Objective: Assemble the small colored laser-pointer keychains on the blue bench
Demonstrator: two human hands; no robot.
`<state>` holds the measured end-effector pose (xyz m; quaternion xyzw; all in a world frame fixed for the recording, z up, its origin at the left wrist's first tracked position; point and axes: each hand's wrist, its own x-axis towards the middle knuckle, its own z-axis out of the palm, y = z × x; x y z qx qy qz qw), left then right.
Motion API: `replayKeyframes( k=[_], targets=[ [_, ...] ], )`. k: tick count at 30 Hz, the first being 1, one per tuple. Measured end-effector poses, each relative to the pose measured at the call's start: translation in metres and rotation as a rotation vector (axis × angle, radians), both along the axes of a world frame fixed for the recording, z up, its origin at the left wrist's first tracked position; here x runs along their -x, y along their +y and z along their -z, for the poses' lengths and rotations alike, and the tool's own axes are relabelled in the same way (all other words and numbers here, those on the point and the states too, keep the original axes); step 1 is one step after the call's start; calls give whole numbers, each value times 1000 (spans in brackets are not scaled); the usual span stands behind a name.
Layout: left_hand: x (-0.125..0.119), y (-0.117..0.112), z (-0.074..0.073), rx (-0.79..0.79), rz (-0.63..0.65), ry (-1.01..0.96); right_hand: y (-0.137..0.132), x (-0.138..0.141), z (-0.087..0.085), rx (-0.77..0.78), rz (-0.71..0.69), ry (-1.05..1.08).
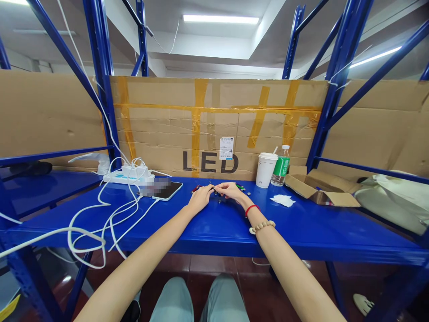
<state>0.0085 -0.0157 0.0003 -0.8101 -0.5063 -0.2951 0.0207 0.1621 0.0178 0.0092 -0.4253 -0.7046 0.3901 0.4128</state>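
Observation:
Both hands meet over the middle of the blue shelf top (214,228). My left hand (200,198) has its fingers pinched together around a small dark piece (213,190), too small to name. From the other side, the fingertips of my right hand (230,190) close on the same spot. Around the hands lie several tiny loose parts, among them a dark metallic bit (219,201) in front and a green pen-like item (239,186) behind my right hand. Something red (194,189) shows just beyond my left hand.
A phone (169,191) and a white power strip (129,177) with tangled cables sit at left. On the right stand a white paper cup (266,170) and a green-labelled bottle (280,166), near a crumpled tissue (283,200) and an open cardboard box (321,188). Cardboard (161,134) walls the back.

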Motion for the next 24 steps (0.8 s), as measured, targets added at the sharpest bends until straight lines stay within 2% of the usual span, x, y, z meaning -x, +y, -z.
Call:
replayKeyframes(
  k=[18, 24],
  targets=[
    [-2, 4, 3, 55, -53, -35, -1, 4, -2, 51, 23, 66],
    [-2, 1, 1, 44, -29, -66, 1, 3, -2, 90, 14, 83]
  ],
)
